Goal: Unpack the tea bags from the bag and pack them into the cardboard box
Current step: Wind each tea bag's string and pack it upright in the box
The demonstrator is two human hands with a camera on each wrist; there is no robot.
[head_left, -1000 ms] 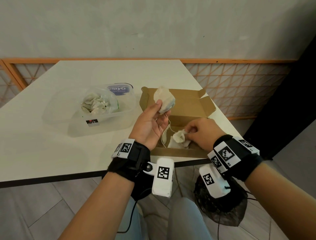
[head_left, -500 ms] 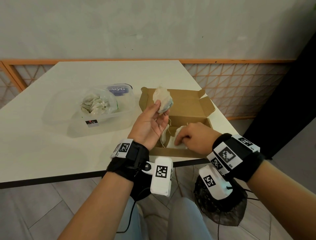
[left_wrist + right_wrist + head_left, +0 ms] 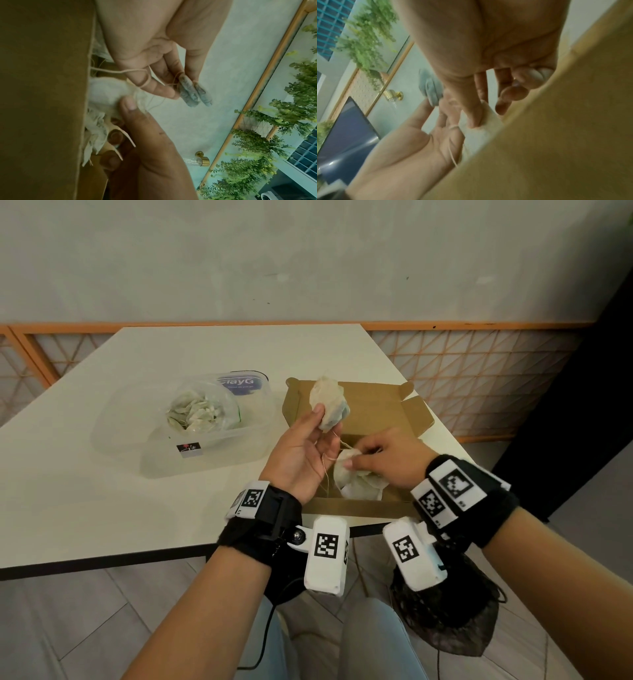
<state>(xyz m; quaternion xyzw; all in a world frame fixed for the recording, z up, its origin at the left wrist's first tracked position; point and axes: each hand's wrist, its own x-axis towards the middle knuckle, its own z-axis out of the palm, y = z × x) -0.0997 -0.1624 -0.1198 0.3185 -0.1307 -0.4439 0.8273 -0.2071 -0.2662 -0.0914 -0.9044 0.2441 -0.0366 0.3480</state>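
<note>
My left hand (image 3: 310, 436) is raised over the open cardboard box (image 3: 373, 409) and pinches a small bunch of tea bags (image 3: 329, 404) between thumb and fingers. Their strings hang down across the palm, and one loops round a finger (image 3: 145, 81). My right hand (image 3: 387, 457) is low in the box's near part and pinches a tea bag (image 3: 344, 465) between thumb and fingers. More tea bags (image 3: 366, 491) lie under it in the box. The clear plastic bag (image 3: 202, 412) with several tea bags sits to the left.
The plastic bag rests in a clear plastic tub (image 3: 171, 446) on the white table (image 3: 85, 491), with a blue-labelled lid (image 3: 239, 381) behind. The box stands near the table's right corner. An orange lattice rail (image 3: 479, 378) runs behind, and a dark mesh bag (image 3: 455, 618) hangs below the table edge.
My right hand went down into the box, then lifted a little, pinching a tea bag nearer the left hand. The left hand stayed raised with its bunch.
</note>
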